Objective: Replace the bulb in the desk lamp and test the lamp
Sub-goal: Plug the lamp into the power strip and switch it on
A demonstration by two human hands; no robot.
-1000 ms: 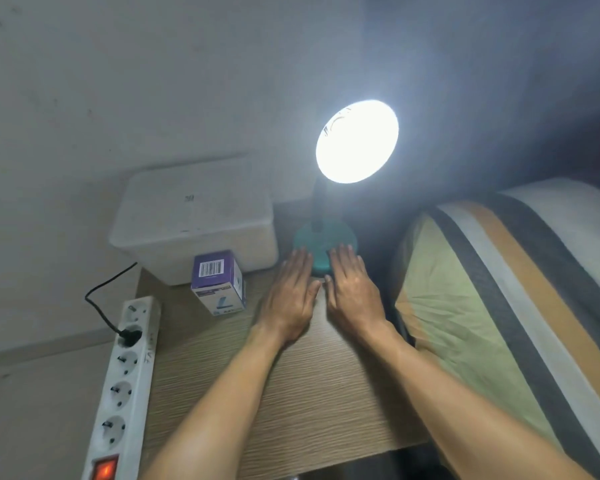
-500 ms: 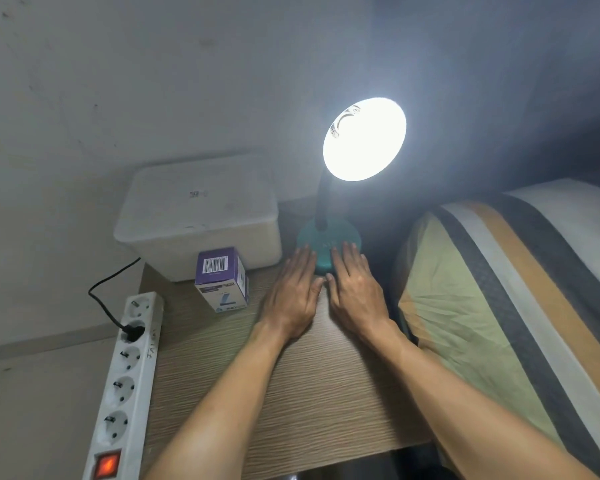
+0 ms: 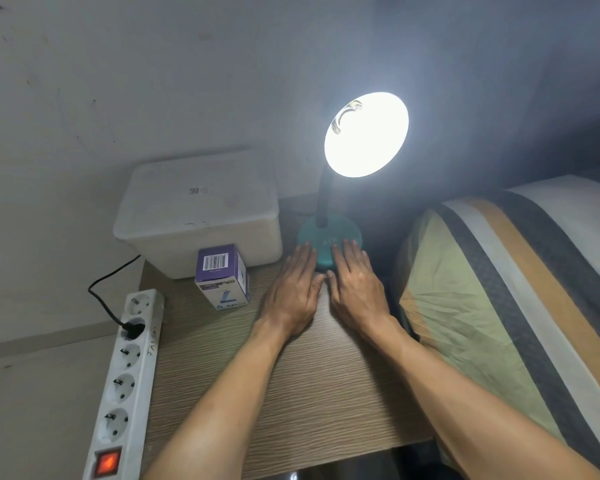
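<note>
The desk lamp stands at the back of the wooden table [image 3: 309, 393], its shade [image 3: 366, 135] lit bright white and turned toward me. Its teal round base [image 3: 329, 237] sits below a dark neck. My left hand [image 3: 293, 292] and my right hand [image 3: 357, 289] lie flat on the table side by side, palms down, fingertips resting on the front of the base. Neither hand holds anything. A purple and white bulb box [image 3: 222, 277] stands upright left of my left hand.
A white lidded plastic bin [image 3: 198, 216] sits behind the bulb box. A white power strip [image 3: 125, 382] lies along the table's left edge, its red switch glowing and a black plug in it. A striped pillow [image 3: 499, 306] borders the table's right side.
Both hands stay flat at the lamp base; the view has shifted slightly. The lamp stays lit.
</note>
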